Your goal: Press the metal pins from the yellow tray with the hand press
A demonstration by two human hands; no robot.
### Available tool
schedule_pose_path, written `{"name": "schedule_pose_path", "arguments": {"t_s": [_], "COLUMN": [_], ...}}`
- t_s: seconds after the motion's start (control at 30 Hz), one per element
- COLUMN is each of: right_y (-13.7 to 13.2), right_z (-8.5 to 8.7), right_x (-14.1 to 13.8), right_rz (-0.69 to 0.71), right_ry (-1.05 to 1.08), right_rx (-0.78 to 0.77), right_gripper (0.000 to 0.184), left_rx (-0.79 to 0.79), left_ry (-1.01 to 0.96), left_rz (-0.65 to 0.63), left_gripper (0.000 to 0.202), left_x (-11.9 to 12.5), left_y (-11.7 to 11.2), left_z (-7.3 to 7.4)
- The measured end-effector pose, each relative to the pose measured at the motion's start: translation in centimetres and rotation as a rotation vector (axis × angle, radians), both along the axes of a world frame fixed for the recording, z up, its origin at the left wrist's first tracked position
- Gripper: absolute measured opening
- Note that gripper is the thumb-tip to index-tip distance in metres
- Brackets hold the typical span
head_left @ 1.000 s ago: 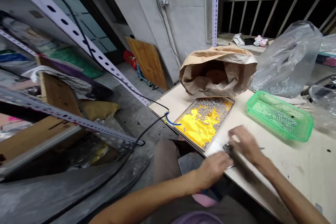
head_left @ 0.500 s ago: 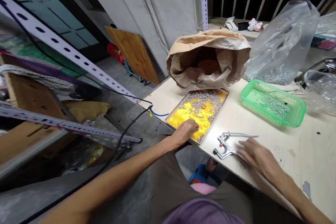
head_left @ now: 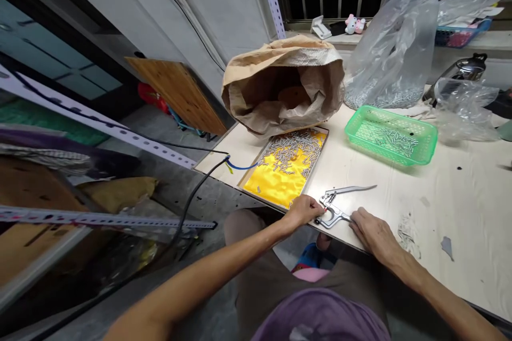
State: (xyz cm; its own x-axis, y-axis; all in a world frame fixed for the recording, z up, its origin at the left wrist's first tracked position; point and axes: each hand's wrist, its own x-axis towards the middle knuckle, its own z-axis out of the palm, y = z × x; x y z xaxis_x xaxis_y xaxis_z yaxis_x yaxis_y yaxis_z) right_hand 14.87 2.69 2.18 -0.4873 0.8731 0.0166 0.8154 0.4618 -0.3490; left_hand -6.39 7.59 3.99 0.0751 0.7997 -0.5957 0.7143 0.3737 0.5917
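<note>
Metal hand pliers [head_left: 340, 203] lie on the pale table near its front edge, upper handle raised open. My left hand [head_left: 303, 209] is at the pliers' jaw, fingers pinched together on something too small to make out. My right hand [head_left: 372, 230] rests on the lower handle, fingers curled over it and pressing it to the table. Just behind my left hand lies a shallow tray lined with yellow cloth [head_left: 280, 178], with several small metal pieces heaped at its far end.
A crumpled brown paper sack [head_left: 282, 82] lies open behind the tray. A green plastic basket [head_left: 390, 141] holds metal pieces, with clear plastic bags [head_left: 394, 48] behind it. A black cable [head_left: 200, 181] runs off the table's left corner. Perforated shelf rails stand at left.
My left hand left the yellow tray and came to the pliers' jaw. My right hand slid onto the lower handle. The camera view shifted right.
</note>
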Motion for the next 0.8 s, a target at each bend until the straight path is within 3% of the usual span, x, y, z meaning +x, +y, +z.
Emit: {"name": "schedule_pose_path", "arguments": {"t_s": [0.17,0.4,0.6,0.8], "right_y": [-0.3,0.1,2.9,4.9], "right_z": [0.4,0.4,-0.4,-0.9], "right_x": [-0.1,0.5,2.0,2.5], "right_rz": [-0.002,0.028,0.019,0.107], "right_ry": [-0.027,-0.047,-0.144,-0.177], "right_rx": [-0.001,0.024,0.062,0.03], "right_gripper": [0.018,0.013,0.079,0.104], "left_rx": [-0.045,-0.186,-0.164,-0.176], "left_ry": [0.049,-0.098,-0.048,-0.03], "left_rz": [-0.033,-0.087,-0.118,-0.151], "left_gripper": [0.017,0.026,0.024,0.029], "left_x": [-0.1,-0.7,-0.8,-0.5], "left_y": [0.0,-0.4,-0.3,-0.1], "left_z": [-0.4,-0.7,-1.0,-0.6]}}
